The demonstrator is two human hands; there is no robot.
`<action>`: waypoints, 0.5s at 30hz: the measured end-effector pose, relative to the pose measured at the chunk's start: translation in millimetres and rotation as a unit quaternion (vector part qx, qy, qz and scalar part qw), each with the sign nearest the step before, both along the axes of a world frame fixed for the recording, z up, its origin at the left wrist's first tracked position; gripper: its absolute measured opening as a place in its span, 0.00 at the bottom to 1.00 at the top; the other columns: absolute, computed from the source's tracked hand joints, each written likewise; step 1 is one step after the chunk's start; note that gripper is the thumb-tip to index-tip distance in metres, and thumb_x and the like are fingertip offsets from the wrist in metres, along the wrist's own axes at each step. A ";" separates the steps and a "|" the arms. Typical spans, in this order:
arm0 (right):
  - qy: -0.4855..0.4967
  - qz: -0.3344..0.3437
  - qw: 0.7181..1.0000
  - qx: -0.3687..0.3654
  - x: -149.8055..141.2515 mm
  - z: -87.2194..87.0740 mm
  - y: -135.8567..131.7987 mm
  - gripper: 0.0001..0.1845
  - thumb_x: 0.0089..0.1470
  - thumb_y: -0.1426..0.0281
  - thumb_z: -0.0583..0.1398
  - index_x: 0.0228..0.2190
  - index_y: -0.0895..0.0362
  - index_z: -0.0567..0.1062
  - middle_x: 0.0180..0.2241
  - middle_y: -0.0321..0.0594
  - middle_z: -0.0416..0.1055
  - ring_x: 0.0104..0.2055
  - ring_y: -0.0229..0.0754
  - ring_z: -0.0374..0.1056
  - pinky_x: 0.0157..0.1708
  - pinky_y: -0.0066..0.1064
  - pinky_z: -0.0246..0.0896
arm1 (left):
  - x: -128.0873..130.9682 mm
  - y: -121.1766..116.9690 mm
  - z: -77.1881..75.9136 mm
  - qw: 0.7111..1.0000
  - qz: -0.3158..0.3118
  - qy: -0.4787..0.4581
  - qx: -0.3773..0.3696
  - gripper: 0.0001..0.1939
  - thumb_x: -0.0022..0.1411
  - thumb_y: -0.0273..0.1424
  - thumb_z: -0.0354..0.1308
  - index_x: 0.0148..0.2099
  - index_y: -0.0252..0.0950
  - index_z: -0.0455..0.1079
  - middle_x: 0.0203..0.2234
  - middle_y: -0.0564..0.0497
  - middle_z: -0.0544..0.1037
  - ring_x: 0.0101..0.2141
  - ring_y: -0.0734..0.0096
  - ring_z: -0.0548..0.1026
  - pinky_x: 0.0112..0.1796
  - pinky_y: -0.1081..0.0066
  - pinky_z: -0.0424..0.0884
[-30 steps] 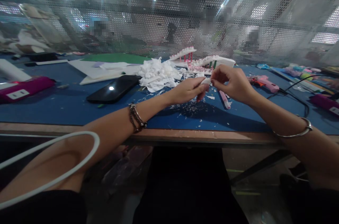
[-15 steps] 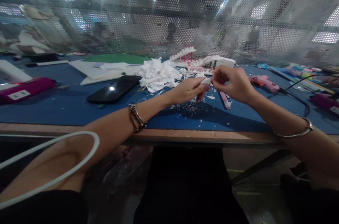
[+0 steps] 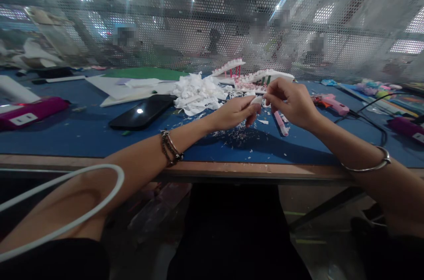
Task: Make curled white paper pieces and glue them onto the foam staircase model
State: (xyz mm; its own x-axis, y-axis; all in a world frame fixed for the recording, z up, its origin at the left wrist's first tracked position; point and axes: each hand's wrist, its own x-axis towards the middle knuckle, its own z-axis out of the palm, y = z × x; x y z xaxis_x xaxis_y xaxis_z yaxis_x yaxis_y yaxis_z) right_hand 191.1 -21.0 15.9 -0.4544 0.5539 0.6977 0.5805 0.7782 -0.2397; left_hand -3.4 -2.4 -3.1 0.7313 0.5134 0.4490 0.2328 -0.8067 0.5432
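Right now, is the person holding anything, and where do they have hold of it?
A small white piece, pinched at its edge by the left hand's fingers; whether the right hand grips it too cannot be told.

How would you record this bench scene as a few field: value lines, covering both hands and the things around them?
left hand: holds a small white piece
right hand: fingertips beside that piece; grip unclear
between hands and bench edge: white flecks on blue tabletop
below right hand: pink stick
beyond left hand: pile of white scraps
left side: black phone
right side: pink glue gun
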 end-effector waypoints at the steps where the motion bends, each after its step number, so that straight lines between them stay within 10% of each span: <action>1: 0.005 0.006 1.000 -0.001 -0.2 -0.1 -0.2 0.06 0.56 0.69 0.55 0.28 0.56 0.63 0.22 0.33 0.67 0.21 0.31 0.63 0.26 0.28 0.57 | 0.1 -0.2 0.0 1.000 0.003 0.001 -0.001 0.16 0.67 0.40 0.41 0.35 0.34 0.61 0.20 0.56 0.69 0.23 0.79 0.68 0.32 0.74 0.64; 15: -0.053 0.010 0.998 0.019 -1.6 0.6 -0.7 0.07 0.53 0.77 0.53 0.30 0.55 0.59 0.23 0.31 0.62 0.22 0.30 0.59 0.24 0.26 0.53 | -0.6 0.0 0.0 1.000 0.007 0.006 0.009 0.18 0.67 0.42 0.39 0.35 0.35 0.60 0.20 0.55 0.70 0.23 0.78 0.69 0.33 0.74 0.65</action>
State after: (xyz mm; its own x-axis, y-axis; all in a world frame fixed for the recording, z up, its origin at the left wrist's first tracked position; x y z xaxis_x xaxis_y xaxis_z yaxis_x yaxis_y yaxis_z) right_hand 189.6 -21.7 16.5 -0.5377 0.5179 0.6653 0.5857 0.7971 -0.1471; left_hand -4.0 -2.4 -3.0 0.7294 0.5151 0.4502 0.2500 -0.8133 0.5255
